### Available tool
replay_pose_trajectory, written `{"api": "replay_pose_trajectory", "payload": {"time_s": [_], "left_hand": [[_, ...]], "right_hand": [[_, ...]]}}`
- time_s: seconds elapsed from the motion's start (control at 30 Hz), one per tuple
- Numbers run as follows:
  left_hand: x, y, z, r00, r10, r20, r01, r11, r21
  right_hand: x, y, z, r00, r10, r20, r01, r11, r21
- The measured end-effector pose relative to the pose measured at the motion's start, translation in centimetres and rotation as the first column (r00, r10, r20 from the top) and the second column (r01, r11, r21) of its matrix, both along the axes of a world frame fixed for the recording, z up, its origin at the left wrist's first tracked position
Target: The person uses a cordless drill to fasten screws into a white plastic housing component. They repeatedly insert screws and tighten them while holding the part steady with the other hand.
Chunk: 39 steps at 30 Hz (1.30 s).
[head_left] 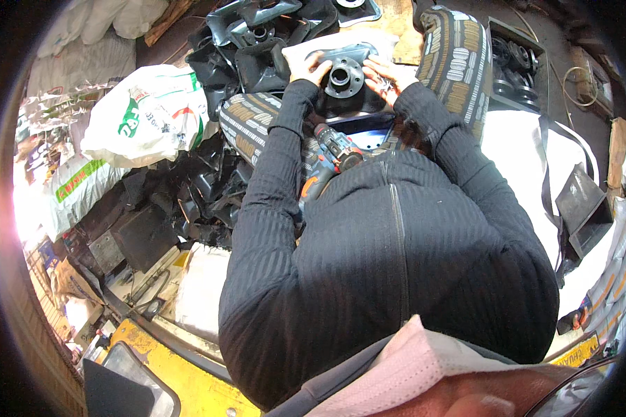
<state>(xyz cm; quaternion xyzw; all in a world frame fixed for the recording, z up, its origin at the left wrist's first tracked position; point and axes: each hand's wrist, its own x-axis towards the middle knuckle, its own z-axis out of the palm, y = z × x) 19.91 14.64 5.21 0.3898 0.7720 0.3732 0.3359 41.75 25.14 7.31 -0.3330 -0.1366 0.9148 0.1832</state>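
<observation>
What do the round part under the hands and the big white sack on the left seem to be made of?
Round flange: probably metal, dull grey, with a machined-looking hub and bolt holes. White sack: likely woven plastic, crinkled, slightly shiny, colour-printed. Both the left hand and the right hand rest at the flange's edges.

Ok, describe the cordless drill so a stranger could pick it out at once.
Start at the person's dark ribbed top, then look just above the chest, into the lap. The cordless drill lies there, below the left hand; it alone among the black parts shows red and orange.
</observation>
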Motion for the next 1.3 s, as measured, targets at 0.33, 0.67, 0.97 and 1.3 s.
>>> {"api": "replay_pose_trajectory", "payload": {"time_s": [0.33,0.67,0.97,1.3], "left_hand": [[12.1,-13.5,15.7,0.871,-0.458,-0.178,0.166,0.616,-0.77],[8.2,-19.6,14.6,0.996,-0.089,-0.022,0.084,0.986,-0.145],[9.3,-12.1,23.0,0.759,-0.254,-0.6,0.272,0.96,-0.062],[10.1,-10.3,22.6,0.861,-0.303,-0.408,0.265,0.953,-0.149]], "right_hand": [[-1.9,-1.0,1.5,0.987,-0.146,-0.073,0.119,0.947,-0.298],[-2.6,-2.5,1.5,0.968,-0.021,-0.25,-0.036,0.974,-0.223],[-3.0,-3.0,2.0,0.828,-0.053,-0.558,-0.205,0.898,-0.389],[-4.1,-4.1,3.9,0.951,-0.174,-0.257,0.015,0.853,-0.522]]}}
